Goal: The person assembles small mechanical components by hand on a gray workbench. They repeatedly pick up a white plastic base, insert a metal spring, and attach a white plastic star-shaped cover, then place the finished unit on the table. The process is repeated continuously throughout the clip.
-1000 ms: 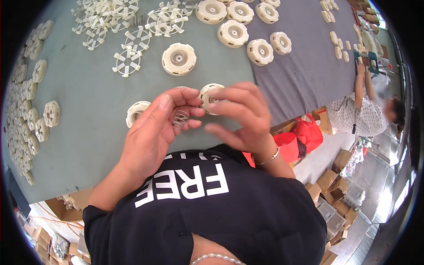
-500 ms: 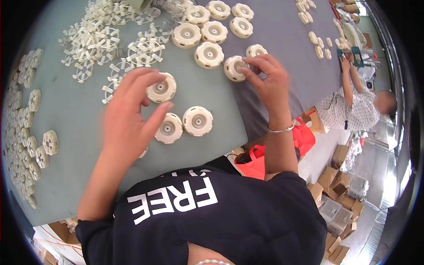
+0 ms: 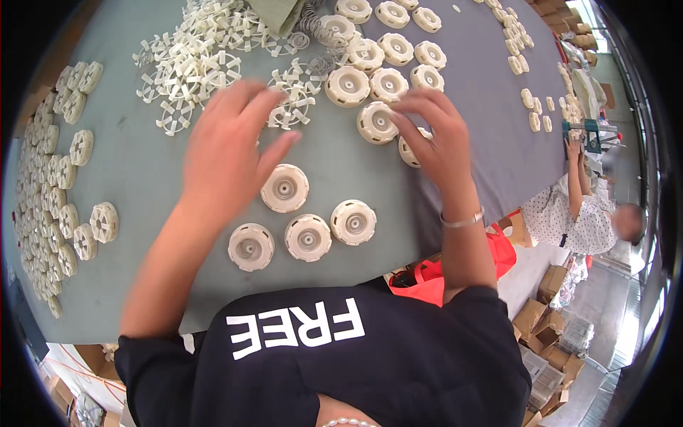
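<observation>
My left hand point(image 3: 228, 153) hovers blurred over the grey table point(image 3: 142, 178), fingers spread and holding nothing. Its fingertips are close to a few cream spoked wheels point(image 3: 293, 107). Just below it lies a cream round disc point(image 3: 284, 188), with three more discs point(image 3: 307, 237) in a row nearer me. My right hand point(image 3: 437, 139) rests with fingers apart over a partly hidden disc point(image 3: 408, 151). Its fingertips reach beside another disc point(image 3: 376, 122).
More discs point(image 3: 388, 84) stand in rows at the back, next to metal springs point(image 3: 313, 28) and a pile of spoked wheels point(image 3: 199, 57). Small wheels point(image 3: 64, 178) line the left edge. A seated person point(image 3: 583, 210), a red bag point(image 3: 494, 256) and cardboard boxes point(image 3: 548, 313) are off the table's right.
Both hands held a disc together near my chest, then parted. The right set a disc down at the back right. The left has moved further up toward the spoked wheels.
</observation>
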The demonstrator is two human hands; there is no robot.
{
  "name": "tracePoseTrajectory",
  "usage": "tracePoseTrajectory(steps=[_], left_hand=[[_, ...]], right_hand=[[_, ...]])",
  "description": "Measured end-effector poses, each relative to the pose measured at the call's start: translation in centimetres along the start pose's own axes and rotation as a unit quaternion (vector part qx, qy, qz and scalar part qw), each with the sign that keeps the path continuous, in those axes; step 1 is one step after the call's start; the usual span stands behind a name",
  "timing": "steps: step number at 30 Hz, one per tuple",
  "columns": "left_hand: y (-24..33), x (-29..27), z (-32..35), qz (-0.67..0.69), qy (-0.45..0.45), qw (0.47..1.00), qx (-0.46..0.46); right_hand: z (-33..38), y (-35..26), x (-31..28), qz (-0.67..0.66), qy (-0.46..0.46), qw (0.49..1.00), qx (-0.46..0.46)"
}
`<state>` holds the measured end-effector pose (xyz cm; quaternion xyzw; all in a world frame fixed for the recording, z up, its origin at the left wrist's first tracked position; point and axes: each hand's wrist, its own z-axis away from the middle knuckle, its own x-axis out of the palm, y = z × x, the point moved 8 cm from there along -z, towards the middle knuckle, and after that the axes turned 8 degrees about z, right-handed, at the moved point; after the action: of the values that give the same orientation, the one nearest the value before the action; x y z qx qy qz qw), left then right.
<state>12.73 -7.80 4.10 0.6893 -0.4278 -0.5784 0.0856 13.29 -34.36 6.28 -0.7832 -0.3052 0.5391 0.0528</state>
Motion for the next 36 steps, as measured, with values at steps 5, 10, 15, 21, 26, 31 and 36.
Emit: tracePoseTrajectory(steps=[5,10,15,21,26,31,36], left_hand=[[-1.0,1.9,-2.8,-0.074,-0.024,0.997,0.018],[-4.8,-1.2,-0.8,-0.064,0.028,0.998,-0.007],[-9.0,-4.9,-0.2,0.005,0.162,0.983,-0.087],[-1.5,-2.8,-1.3,-0.149,0.141,0.976,0.077],[-1.5,0.9,0.7,0.386,-0.003,0.909,-0.155],[-1.9,3.0,3.0,0.587,0.035,0.779,-0.217],[-1.9,2.5,2.7,0.617,0.068,0.76,-0.191]], right_hand=[[-8.1,-3.2,7.6,0.043,-0.055,0.992,-0.106],[-8.3,-4.7,10.4,0.005,-0.128,0.983,-0.131],[-7.5,-2.6,6.3,-0.081,-0.069,0.994,-0.032],[-4.5,-3.4,7.0,0.059,-0.087,0.994,-0.007],[-3.1,-7.9,6.7,-0.183,-0.11,0.975,-0.061],[-2.6,-10.8,5.8,-0.203,-0.028,0.973,-0.108],[-2.6,-8.8,6.0,-0.296,-0.091,0.951,0.007]])
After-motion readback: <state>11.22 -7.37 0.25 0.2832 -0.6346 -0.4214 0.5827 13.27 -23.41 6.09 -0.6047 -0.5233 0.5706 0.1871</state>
